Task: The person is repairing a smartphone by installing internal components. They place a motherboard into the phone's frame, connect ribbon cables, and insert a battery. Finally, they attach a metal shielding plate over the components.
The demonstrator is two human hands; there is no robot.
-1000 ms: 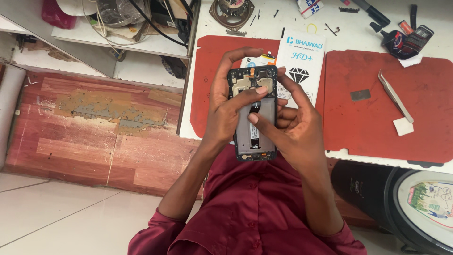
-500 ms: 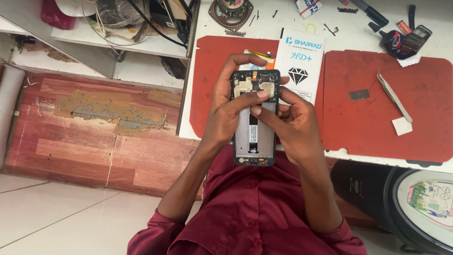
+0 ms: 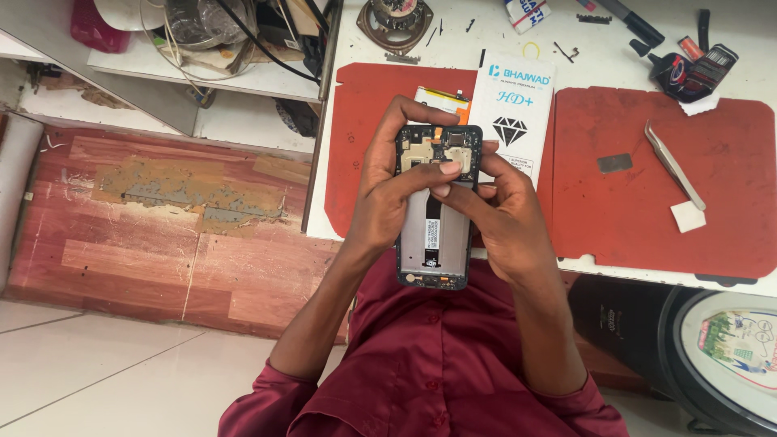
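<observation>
An opened smartphone with its back cover off, circuit board and grey middle plate showing, is held upright above the table edge. My left hand wraps its left side, with the thumb lying across the board near the top. My right hand grips the right side, its thumb pressed against the board beside the left thumb. Both thumbs meet just under the camera area.
Two red work mats lie on the white table. A white flat package, metal tweezers, a small grey chip, a white pad, a round speaker part and black tools lie around. Shelves with cables stand left.
The phone has shifted slightly lower and both thumbs have moved together on the upper board. Otherwise the hands keep the same grip.
</observation>
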